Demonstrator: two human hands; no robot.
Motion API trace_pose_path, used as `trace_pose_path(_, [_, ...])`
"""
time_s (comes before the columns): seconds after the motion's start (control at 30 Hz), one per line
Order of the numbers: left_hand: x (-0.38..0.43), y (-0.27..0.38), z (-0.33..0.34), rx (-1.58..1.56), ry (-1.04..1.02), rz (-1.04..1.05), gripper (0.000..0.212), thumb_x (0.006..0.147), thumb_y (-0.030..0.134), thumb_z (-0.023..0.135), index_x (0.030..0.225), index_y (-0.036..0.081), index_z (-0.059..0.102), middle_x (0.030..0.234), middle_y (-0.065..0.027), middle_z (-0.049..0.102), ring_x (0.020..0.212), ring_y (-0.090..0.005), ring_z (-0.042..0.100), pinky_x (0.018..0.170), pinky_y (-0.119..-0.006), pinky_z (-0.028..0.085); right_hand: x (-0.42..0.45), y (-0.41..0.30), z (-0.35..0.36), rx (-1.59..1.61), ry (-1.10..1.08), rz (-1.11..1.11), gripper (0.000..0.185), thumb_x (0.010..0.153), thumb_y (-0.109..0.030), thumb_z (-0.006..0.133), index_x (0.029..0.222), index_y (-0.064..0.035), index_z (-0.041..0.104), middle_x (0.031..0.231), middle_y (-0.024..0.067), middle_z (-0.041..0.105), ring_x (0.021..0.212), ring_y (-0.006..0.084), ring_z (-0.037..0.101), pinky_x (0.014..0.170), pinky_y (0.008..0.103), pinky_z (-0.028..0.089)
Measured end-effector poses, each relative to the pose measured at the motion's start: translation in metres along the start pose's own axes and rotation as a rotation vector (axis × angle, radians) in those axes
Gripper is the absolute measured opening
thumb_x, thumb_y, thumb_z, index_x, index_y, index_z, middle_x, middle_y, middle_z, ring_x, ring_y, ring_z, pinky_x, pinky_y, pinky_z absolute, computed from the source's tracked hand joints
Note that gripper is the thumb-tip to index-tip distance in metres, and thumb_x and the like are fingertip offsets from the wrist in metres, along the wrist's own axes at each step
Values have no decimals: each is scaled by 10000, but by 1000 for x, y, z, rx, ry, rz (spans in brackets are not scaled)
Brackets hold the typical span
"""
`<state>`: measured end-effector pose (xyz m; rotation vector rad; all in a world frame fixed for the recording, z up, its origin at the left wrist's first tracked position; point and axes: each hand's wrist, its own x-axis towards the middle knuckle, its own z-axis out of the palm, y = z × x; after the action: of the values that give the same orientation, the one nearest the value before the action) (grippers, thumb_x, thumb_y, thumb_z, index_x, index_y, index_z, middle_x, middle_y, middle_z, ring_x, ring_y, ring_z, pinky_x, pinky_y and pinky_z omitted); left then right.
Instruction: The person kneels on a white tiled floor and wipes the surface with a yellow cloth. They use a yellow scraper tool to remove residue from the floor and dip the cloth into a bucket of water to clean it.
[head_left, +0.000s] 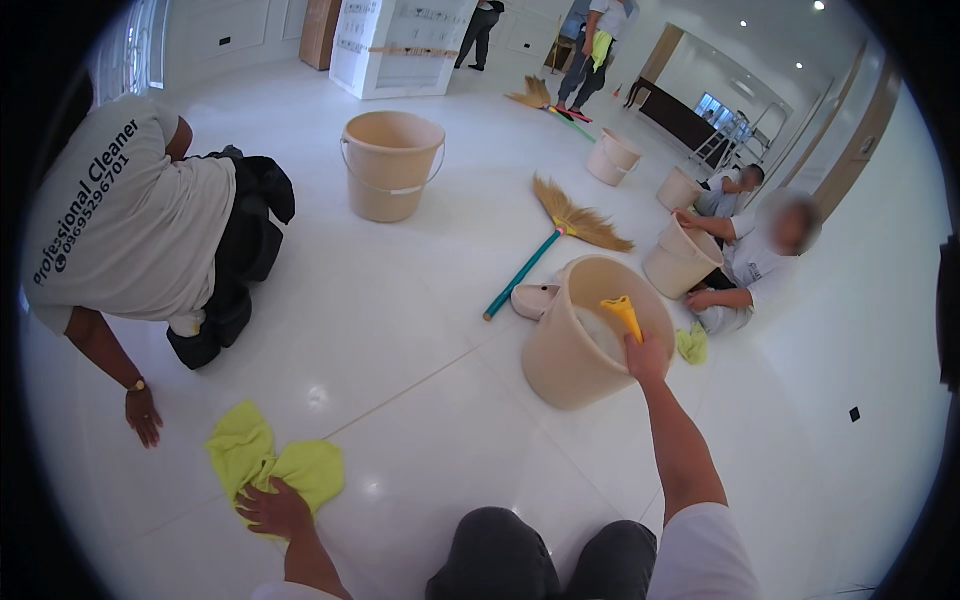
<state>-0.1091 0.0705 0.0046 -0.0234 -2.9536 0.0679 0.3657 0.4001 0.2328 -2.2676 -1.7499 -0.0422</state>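
Observation:
My left hand lies on a yellow-green cloth on the floor, its fingers apart and pressed flat. The cloth is crumpled and spreads out beyond my fingertips. At the near rim of a beige plastic bucket, my right hand grips a yellow plastic tool. Its wider end points up over the bucket's mouth, while the lower part is hidden by my hand. Whitish, cloudy liquid shows inside the bucket. My knees in dark trousers are close to the floor between my arms.
A straw broom and a pale clog lie beyond my bucket. Another bucket stands farther off. One person kneels at left; others sit at right by buckets. A wrapped box and a ladder stand behind.

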Motion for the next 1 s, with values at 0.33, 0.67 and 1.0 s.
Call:
trace_pose_path(0.33, [1, 0, 3, 16, 21, 3, 561, 880, 516, 470, 1297, 141, 444, 1397, -85, 401, 1300, -295, 362, 958, -504, 358, 1, 0, 2, -8, 15, -7, 426, 865, -421, 481, 1026, -60, 641, 923, 192, 657, 891, 366, 630, 792, 466, 483])
trace_pose_path(0.67, [-2, 3, -11, -17, -89, -2, 575, 910, 498, 425, 1339, 118, 385, 1437, -108, 337, 1345, -308, 291, 1007, -508, 312, 2, 1, 2, -27, 31, -29, 418, 873, -418, 495, 1025, -54, 634, 905, 196, 653, 872, 377, 628, 778, 473, 482])
trace_pose_path(1.0, [-1, -4, 12, 79, 27, 48, 590, 917, 538, 393, 1357, 145, 384, 1428, -114, 357, 1309, -320, 345, 949, -542, 361, -7, 4, 5, 78, 97, -192, 390, 907, -428, 459, 952, -64, 593, 809, 187, 643, 770, 393, 616, 683, 495, 460])
